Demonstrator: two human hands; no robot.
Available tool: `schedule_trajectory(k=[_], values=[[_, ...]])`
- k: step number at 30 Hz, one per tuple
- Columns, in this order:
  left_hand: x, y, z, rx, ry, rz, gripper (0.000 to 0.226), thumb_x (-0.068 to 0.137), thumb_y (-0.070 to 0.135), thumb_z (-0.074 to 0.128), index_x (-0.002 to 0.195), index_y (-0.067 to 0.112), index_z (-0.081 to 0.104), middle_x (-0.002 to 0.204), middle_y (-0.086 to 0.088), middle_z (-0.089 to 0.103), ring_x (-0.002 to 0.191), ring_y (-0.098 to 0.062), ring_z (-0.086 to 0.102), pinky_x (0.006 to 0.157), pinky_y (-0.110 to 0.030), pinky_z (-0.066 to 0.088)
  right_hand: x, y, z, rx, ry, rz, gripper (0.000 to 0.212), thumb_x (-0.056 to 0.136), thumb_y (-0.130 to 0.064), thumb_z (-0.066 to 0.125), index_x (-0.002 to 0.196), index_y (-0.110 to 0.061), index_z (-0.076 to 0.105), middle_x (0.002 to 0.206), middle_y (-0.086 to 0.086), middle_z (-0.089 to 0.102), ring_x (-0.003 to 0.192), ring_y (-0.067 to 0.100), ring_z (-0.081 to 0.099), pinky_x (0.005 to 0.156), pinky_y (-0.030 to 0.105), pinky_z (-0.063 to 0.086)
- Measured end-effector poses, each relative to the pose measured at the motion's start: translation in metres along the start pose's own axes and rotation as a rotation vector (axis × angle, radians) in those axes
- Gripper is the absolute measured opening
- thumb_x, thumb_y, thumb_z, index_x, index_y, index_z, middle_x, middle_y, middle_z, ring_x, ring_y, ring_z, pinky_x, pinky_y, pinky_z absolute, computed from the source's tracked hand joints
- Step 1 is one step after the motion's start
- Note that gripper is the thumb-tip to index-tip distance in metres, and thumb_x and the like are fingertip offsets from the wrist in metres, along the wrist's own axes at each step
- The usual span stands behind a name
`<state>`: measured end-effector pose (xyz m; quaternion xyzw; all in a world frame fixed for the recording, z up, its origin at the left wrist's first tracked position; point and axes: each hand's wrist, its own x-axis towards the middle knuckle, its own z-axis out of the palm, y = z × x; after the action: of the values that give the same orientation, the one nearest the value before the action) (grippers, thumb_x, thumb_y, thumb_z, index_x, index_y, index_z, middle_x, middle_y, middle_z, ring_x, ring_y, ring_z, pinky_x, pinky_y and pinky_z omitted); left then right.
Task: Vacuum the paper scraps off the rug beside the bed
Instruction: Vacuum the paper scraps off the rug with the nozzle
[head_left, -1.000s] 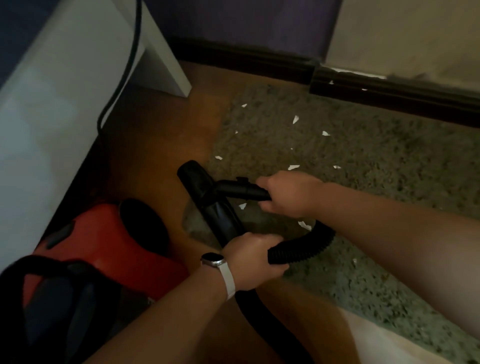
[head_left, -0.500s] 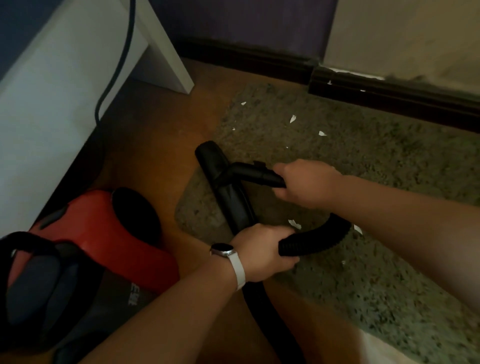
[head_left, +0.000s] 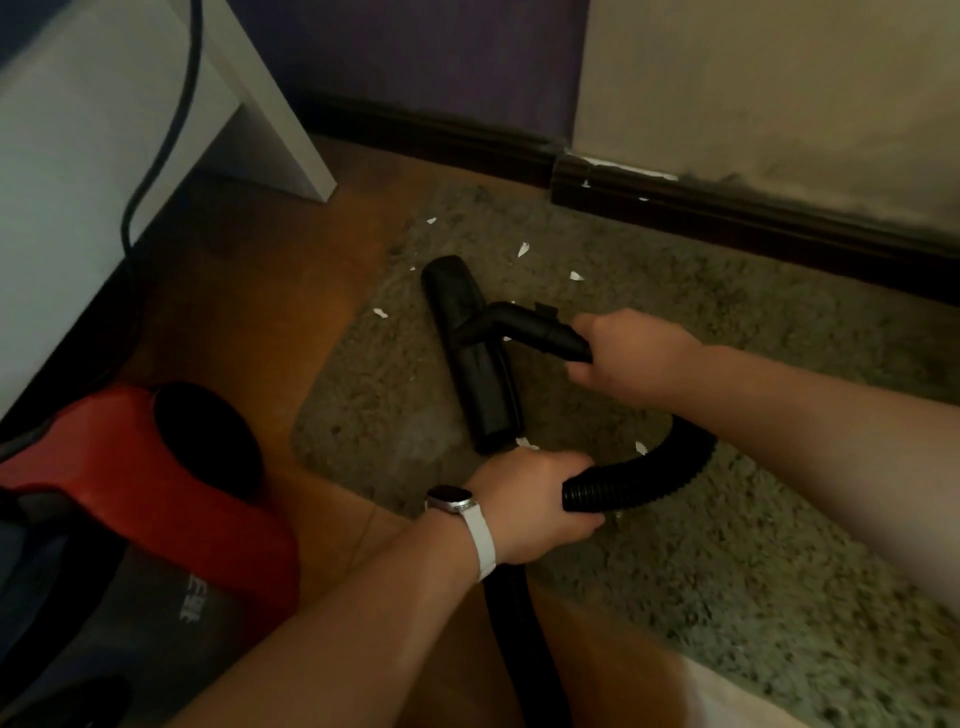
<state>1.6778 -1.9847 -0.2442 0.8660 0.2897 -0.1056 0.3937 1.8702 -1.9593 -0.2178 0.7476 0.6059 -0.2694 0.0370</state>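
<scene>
The rug lies under both hands and runs on past the fingers to the skirting board. A white furniture panel stands well apart, left of the fingers. The red vacuum body sits on the wooden floor near the left hand, probably parked off the rug so the pile stays free for sweeping.

The ribbed black hose arcs between the 2 hands. The left fingers are curled tight round it, most likely to carry its weight and keep the loop from dragging through the paper. The right hand has its fingers wrapped round the rigid neck, which lets it steer. The nozzle lies flat on the rug just left of the right fingers, its long side pointing away from the person.

The paper scraps are scattered on the rug. At least 3 lie beyond the right fingers, among them 1 past the nozzle's far end. Another sits left of the nozzle near the rug's edge. 2 lie between the hands, 1 just beside the hose. I judge the job only part done.
</scene>
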Motion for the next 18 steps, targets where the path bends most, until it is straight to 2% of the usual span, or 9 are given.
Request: schedule_trajectory(k=[6, 10, 14, 18], values=[[0.008, 0.016, 0.005, 0.027, -0.058, 0.054, 0.023, 0.088, 0.043, 0.066, 0.080, 0.031, 0.048, 0.072, 0.009, 0.054, 0.070, -0.015, 0.057, 0.060, -0.032, 0.047, -0.020, 0.022, -0.001, 0.033, 0.007, 0.109, 0.019, 0.093, -0.039, 0.060, 0.099, -0.023, 0.050, 0.077, -0.003, 0.054, 0.069, 0.018, 0.057, 0.058, 0.030, 0.044], [0.015, 0.029, 0.014, 0.038, -0.095, 0.096, 0.019, 0.087, 0.043, 0.066, 0.089, 0.027, 0.057, 0.082, 0.005, 0.062, 0.076, -0.019, 0.061, 0.060, -0.033, 0.046, -0.037, 0.042, 0.001, 0.099, 0.009, 0.183, 0.017, 0.093, -0.037, 0.061, 0.096, -0.024, 0.050, 0.079, -0.002, 0.057, 0.066, 0.014, 0.057, 0.054, 0.029, 0.041], [0.022, 0.039, 0.023, 0.021, -0.116, 0.128, 0.019, 0.086, 0.042, 0.065, 0.090, 0.025, 0.059, 0.082, 0.003, 0.063, 0.075, -0.020, 0.061, 0.060, -0.037, 0.050, -0.050, 0.060, 0.003, 0.128, 0.026, 0.222, 0.016, 0.093, -0.037, 0.061, 0.091, -0.027, 0.049, 0.077, -0.002, 0.058, 0.066, 0.014, 0.059, 0.056, 0.028, 0.045], [0.027, 0.048, 0.025, 0.029, -0.143, 0.136, 0.019, 0.087, 0.043, 0.064, 0.093, 0.025, 0.060, 0.083, 0.005, 0.063, 0.077, -0.018, 0.060, 0.060, -0.033, 0.047, -0.061, 0.071, 0.003, 0.140, 0.031, 0.256, 0.016, 0.093, -0.037, 0.061, 0.099, -0.025, 0.052, 0.079, -0.002, 0.060, 0.068, 0.014, 0.062, 0.058, 0.030, 0.050]])
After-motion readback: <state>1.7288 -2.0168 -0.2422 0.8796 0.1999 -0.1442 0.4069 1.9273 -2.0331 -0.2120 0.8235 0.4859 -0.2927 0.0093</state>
